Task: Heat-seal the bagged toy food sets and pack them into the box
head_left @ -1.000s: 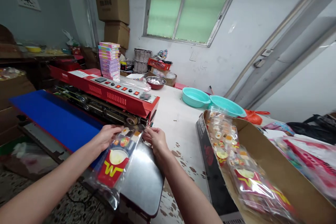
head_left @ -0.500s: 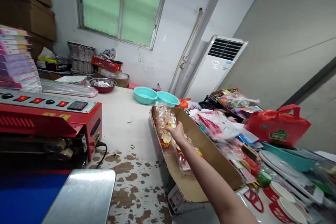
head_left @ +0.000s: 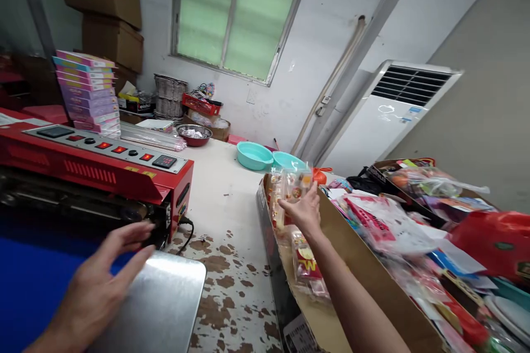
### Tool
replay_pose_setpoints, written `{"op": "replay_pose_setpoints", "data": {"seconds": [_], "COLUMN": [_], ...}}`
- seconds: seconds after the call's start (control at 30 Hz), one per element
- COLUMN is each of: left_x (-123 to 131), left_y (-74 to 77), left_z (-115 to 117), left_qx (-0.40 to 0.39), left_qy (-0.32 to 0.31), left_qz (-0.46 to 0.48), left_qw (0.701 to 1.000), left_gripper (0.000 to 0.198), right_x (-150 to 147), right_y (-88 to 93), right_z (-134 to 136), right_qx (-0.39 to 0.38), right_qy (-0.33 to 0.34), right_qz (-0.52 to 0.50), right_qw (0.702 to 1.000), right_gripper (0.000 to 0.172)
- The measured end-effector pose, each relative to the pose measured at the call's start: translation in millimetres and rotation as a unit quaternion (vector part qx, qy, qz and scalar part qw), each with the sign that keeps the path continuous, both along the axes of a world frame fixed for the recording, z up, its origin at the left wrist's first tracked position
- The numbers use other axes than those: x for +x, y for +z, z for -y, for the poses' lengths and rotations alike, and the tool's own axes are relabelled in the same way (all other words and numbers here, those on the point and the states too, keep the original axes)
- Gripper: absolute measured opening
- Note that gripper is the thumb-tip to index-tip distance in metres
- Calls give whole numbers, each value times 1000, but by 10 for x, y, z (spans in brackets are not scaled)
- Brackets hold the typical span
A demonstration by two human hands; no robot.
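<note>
My right hand (head_left: 305, 210) is closed on a clear packet of small toys (head_left: 293, 185), lifted above the long cardboard box (head_left: 372, 281) at the middle right. More packets with red and yellow cards (head_left: 307, 266) lie in that box under my forearm. My left hand (head_left: 101, 281) hovers open, fingers spread, over the steel plate (head_left: 161, 303) at the near end of the red sealing machine (head_left: 99, 162). The machine's blue belt (head_left: 28, 270) runs along the lower left.
Two teal basins (head_left: 253, 155) sit on the worn white table (head_left: 232, 198) at the back, near a metal bowl (head_left: 194, 134). A stack of pastel boxes (head_left: 89, 91) stands on the machine. Bagged goods and a red bag (head_left: 494, 237) crowd the right side; a floor air conditioner (head_left: 385, 116) stands behind.
A second ago both hands held a packet at the machine's mouth. Then my right hand reached into the box; now it has lifted a packet, and my left hand has come back into view.
</note>
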State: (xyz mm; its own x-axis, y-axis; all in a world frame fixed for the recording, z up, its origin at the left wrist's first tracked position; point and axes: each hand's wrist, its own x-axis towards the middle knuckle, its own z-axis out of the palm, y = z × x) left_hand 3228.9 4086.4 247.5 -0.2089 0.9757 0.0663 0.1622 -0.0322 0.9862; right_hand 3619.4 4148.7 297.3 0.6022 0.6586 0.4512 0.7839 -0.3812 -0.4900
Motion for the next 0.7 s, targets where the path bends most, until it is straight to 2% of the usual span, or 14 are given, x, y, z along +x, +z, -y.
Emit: {"op": "replay_pose_setpoints", "data": {"seconds": [0.07, 0.13, 0.23, 0.3, 0.33, 0.4, 0.5, 0.53, 0.6, 0.67, 0.7], "left_x": [309, 610, 943, 1021, 1009, 896, 606, 506, 332, 205, 159], "left_y": [95, 215, 368, 413, 417, 397, 333, 306, 237, 155, 115], "left_z": [-54, -130, -241, -283, -287, -257, -127, -73, 32, 111, 133], "left_qx": [25, 17, 0, -3, -4, -18, -69, -90, -129, -156, -164], "left_qy": [-96, -195, -292, -304, -302, -298, -322, -331, -344, -346, -343], "left_qz": [17, 81, 238, 330, 355, 348, 275, 255, 243, 259, 271], "left_qw": [995, 977, 926, 894, 885, 889, 903, 904, 898, 888, 884], "left_gripper": [52, 61, 80, 78, 72, 61, 54, 53, 53, 55, 55], "right_x": [-315, -698, -1249, -1494, -1563, -1601, -1521, -1497, -1490, -1541, -1581], "right_y": [282, 396, 273, 118, 60, 26, 168, 230, 305, 270, 213], "right_z": [175, 347, 547, 617, 630, 614, 516, 474, 392, 319, 286], "right_qx": [15, 32, 38, 27, 23, 36, 46, 19, -78, -166, -188], "right_qy": [44, 103, 219, 295, 327, 370, 432, 463, 524, 545, 538], "right_qz": [40, 59, 49, 11, -19, -91, -220, -267, -355, -422, -448], "right_qw": [998, 992, 974, 955, 945, 924, 873, 845, 770, 705, 688], "right_gripper": [119, 119, 119, 120, 121, 125, 123, 115, 81, 45, 38]}}
